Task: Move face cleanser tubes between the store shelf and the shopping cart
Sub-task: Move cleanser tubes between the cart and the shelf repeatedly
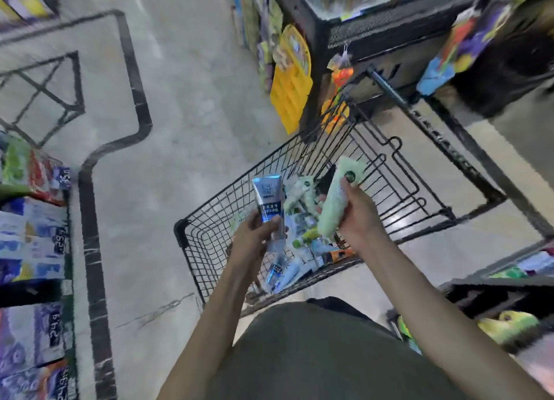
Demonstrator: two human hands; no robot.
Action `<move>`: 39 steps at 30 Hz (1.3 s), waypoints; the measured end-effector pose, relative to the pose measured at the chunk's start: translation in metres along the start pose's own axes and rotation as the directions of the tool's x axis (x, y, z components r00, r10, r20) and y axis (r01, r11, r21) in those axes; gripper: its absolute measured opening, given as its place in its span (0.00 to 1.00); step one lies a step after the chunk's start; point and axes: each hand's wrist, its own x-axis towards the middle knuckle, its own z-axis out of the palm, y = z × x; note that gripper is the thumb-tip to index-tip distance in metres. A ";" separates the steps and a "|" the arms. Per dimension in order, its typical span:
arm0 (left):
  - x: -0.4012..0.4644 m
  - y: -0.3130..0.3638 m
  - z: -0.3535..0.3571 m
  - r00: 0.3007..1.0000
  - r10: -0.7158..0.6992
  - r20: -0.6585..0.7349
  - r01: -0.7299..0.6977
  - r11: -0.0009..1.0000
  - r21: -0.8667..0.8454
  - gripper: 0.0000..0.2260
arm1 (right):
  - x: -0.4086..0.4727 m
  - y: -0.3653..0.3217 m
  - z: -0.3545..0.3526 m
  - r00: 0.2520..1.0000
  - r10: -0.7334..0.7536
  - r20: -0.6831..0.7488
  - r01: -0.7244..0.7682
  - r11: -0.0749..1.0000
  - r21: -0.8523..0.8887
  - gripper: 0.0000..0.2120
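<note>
My left hand (pixel 256 234) grips a silver and dark blue cleanser tube (pixel 268 203) by its lower end, crimped end up, above the near left part of the black wire shopping cart (pixel 209 216). My right hand (pixel 358 213) holds a pale green tube (pixel 337 201) tilted over the cart's middle, thumb across its front. Several more tubes (pixel 299 249), white, green and blue, lie heaped on the cart's floor beneath both hands.
A dark shelf unit (pixel 374 30) with hanging yellow and orange packs (pixel 292 78) stands just beyond the cart. Shelves with priced packages (pixel 33 240) line the left edge. More shelving (pixel 509 297) is at the right. Grey floor with black lines (pixel 186 99) stretches ahead left.
</note>
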 end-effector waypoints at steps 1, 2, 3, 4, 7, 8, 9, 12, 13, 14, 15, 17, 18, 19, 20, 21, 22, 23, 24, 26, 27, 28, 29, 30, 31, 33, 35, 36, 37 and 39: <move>-0.007 0.005 0.002 0.999 0.006 0.032 -0.005 1.000 -0.009 0.14 | -0.012 0.001 0.002 1.000 -0.021 -0.018 0.021 1.000 -0.017 0.16; -0.013 0.008 0.003 0.998 0.013 0.058 -0.012 1.000 -0.015 0.13 | -0.024 0.003 0.004 0.998 -0.044 -0.041 0.042 0.998 -0.044 0.15; -0.019 0.010 0.003 0.997 0.016 0.081 -0.015 1.000 -0.020 0.13 | -0.036 0.006 0.005 0.996 -0.065 -0.068 0.060 0.996 -0.071 0.14; -0.025 0.013 0.003 0.994 0.018 0.105 -0.015 1.000 -0.023 0.13 | -0.049 0.010 0.005 0.993 -0.077 -0.088 0.070 0.994 -0.082 0.12; -0.040 0.013 -0.004 0.985 0.020 0.173 -0.021 1.000 0.005 0.15 | -0.083 0.023 0.002 0.988 -0.106 -0.109 0.103 0.994 -0.034 0.08; -0.045 0.012 -0.005 0.980 0.011 0.200 -0.016 1.000 0.025 0.17 | -0.094 0.028 0.000 0.987 -0.109 -0.114 0.108 0.994 -0.022 0.08; -0.050 0.011 -0.005 0.975 0.001 0.221 -0.011 0.999 0.045 0.19 | -0.106 0.032 -0.001 0.986 -0.117 -0.118 0.117 0.993 -0.003 0.08; -0.069 0.007 0.001 0.959 -0.025 0.282 0.002 0.997 0.082 0.19 | -0.139 0.046 -0.012 0.969 -0.188 -0.162 0.192 0.981 0.009 0.15; -0.077 0.005 0.006 0.951 -0.024 0.309 -0.007 0.995 0.100 0.17 | -0.151 0.050 -0.015 0.960 -0.208 -0.187 0.211 0.977 -0.004 0.17; -0.084 0.003 0.012 0.941 -0.022 0.336 -0.020 0.992 0.122 0.15 | -0.164 0.053 -0.020 0.950 -0.228 -0.212 0.229 0.973 -0.020 0.18; -0.092 0.000 0.018 0.932 -0.025 0.362 -0.023 0.992 0.128 0.15 | -0.176 0.055 -0.024 0.940 -0.247 -0.233 0.246 0.969 -0.034 0.17; -0.107 -0.005 0.031 0.911 -0.043 0.409 -0.010 0.992 0.127 0.16 | -0.198 0.061 -0.037 0.916 -0.282 -0.284 0.284 0.958 -0.035 0.18; -0.115 -0.007 0.039 0.898 -0.052 0.437 -0.007 0.991 0.134 0.15 | -0.209 0.063 -0.045 0.904 -0.297 -0.309 0.304 0.952 -0.023 0.19; -0.123 -0.010 0.046 0.884 -0.062 0.463 -0.003 0.990 0.138 0.15 | -0.219 0.064 -0.052 0.891 -0.312 -0.331 0.325 0.946 -0.016 0.19; -0.132 -0.013 0.054 0.868 -0.075 0.490 0.005 0.990 0.143 0.16 | -0.230 0.067 -0.060 0.876 -0.326 -0.355 0.344 0.939 -0.013 0.20; -0.142 -0.016 0.061 0.849 -0.084 0.522 0.010 0.990 0.144 0.17 | -0.241 0.068 -0.068 0.863 -0.334 -0.378 0.358 0.934 -0.010 0.20; -0.150 -0.020 0.069 0.828 -0.089 0.553 0.005 0.988 0.152 0.17 | -0.252 0.070 -0.075 0.849 -0.343 -0.402 0.375 0.927 0.002 0.20; -0.159 -0.024 0.077 0.811 -0.091 0.578 -0.007 0.986 0.165 0.17 | -0.263 0.071 -0.083 0.835 -0.349 -0.425 0.396 0.918 0.022 0.20; -0.167 -0.028 0.085 0.796 -0.100 0.598 -0.018 0.982 0.189 0.17 | -0.275 0.072 -0.091 0.817 -0.356 -0.453 0.420 0.907 0.045 0.20; -0.183 -0.040 0.102 0.767 -0.118 0.630 -0.036 0.973 0.226 0.17 | -0.300 0.075 -0.107 0.782 -0.377 -0.497 0.464 0.884 0.060 0.20; -0.191 -0.047 0.111 0.751 -0.123 0.649 -0.050 0.969 0.241 0.17 | -0.313 0.076 -0.115 0.764 -0.390 -0.514 0.485 0.873 0.059 0.20; -0.200 -0.054 0.119 0.732 -0.133 0.668 -0.064 0.963 0.261 0.18 | -0.327 0.077 -0.123 0.744 -0.399 -0.536 0.506 0.860 0.063 0.20; -0.210 -0.061 0.129 0.712 -0.142 0.688 -0.082 0.956 0.282 0.18 | -0.342 0.079 -0.132 0.723 -0.405 -0.559 0.527 0.847 0.069 0.20; -0.221 -0.069 0.138 0.691 -0.150 0.708 -0.100 0.949 0.298 0.18 | -0.357 0.081 -0.140 0.704 -0.410 -0.580 0.550 0.832 0.079 0.20; -0.233 -0.078 0.146 0.667 -0.153 0.729 -0.117 0.945 0.305 0.18 | -0.373 0.084 -0.149 0.686 -0.416 -0.597 0.568 0.819 0.082 0.19; -0.259 -0.097 0.162 0.626 -0.154 0.765 -0.147 0.939 0.310 0.17 | -0.404 0.090 -0.168 0.653 -0.439 -0.617 0.600 0.797 0.068 0.19; -0.287 -0.117 0.176 0.593 -0.151 0.791 -0.166 0.938 0.304 0.17 | -0.437 0.096 -0.187 0.619 -0.451 -0.643 0.622 0.782 0.049 0.18; -0.301 -0.127 0.182 0.578 -0.153 0.801 -0.172 0.937 0.303 0.17 | -0.454 0.100 -0.197 0.606 -0.454 -0.653 0.628 0.777 0.042 0.18; -0.314 -0.138 0.188 0.568 -0.157 0.808 -0.176 0.935 0.306 0.18 | -0.471 0.103 -0.207 0.594 -0.461 -0.659 0.635 0.772 0.032 0.17; -0.341 -0.158 0.198 0.550 -0.167 0.818 -0.181 0.933 0.312 0.17 | -0.503 0.110 -0.226 0.568 -0.469 -0.677 0.647 0.762 0.014 0.16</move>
